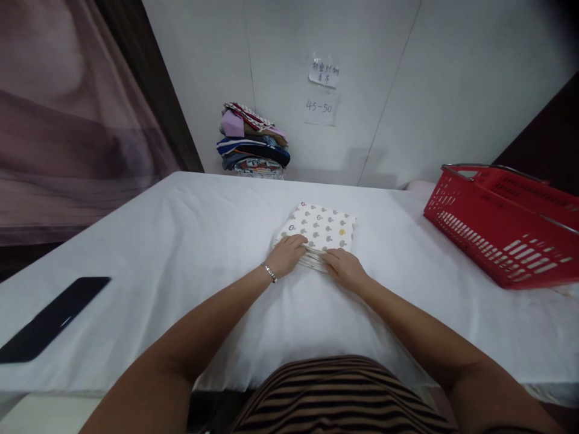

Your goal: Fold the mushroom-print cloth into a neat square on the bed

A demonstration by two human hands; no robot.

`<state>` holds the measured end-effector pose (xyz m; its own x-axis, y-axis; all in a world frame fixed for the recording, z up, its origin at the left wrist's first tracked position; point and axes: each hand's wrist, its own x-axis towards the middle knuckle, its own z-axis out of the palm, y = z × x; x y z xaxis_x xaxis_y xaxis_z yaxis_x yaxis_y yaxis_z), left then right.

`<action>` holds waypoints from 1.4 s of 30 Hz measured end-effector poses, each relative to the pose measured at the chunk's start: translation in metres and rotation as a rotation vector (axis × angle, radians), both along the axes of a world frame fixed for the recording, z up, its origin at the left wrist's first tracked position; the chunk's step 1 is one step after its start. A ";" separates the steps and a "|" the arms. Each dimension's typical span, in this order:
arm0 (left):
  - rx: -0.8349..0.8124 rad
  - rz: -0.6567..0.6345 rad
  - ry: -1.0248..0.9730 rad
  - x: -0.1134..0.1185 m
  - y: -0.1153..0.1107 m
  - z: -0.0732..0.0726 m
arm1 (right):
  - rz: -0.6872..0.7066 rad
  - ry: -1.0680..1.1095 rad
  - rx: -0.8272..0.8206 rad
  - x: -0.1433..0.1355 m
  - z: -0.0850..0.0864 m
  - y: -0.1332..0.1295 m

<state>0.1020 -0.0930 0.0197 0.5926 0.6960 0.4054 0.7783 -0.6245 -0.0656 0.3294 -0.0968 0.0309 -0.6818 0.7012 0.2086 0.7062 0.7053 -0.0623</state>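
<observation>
A white cloth with a print of small grey motifs lies folded into a thick, roughly square bundle on the white-covered table. Its layered near edge faces me. My left hand, with a bracelet at the wrist, grips the bundle's near left corner, fingers curled over the top. At the near right part of the same edge, my right hand pinches the layers. Both thumbs are mostly hidden.
A red plastic basket with metal handles stands on the right. A dark flat object lies at the left. Beyond the far edge rises a stack of folded fabrics. Two paper notes hang on the wall.
</observation>
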 end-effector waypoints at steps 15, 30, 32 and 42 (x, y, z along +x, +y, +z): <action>-0.037 0.009 -0.083 -0.004 -0.005 -0.009 | 0.041 0.124 0.071 -0.005 -0.007 0.001; 0.054 -0.027 -0.071 -0.008 -0.003 -0.017 | 0.003 0.076 0.102 -0.014 -0.009 0.001; 0.050 -0.019 -0.094 -0.008 -0.003 -0.017 | 0.034 0.054 0.099 -0.014 -0.010 -0.002; -0.084 0.023 -0.196 -0.003 -0.003 -0.004 | -0.017 -0.028 0.008 -0.021 0.003 -0.001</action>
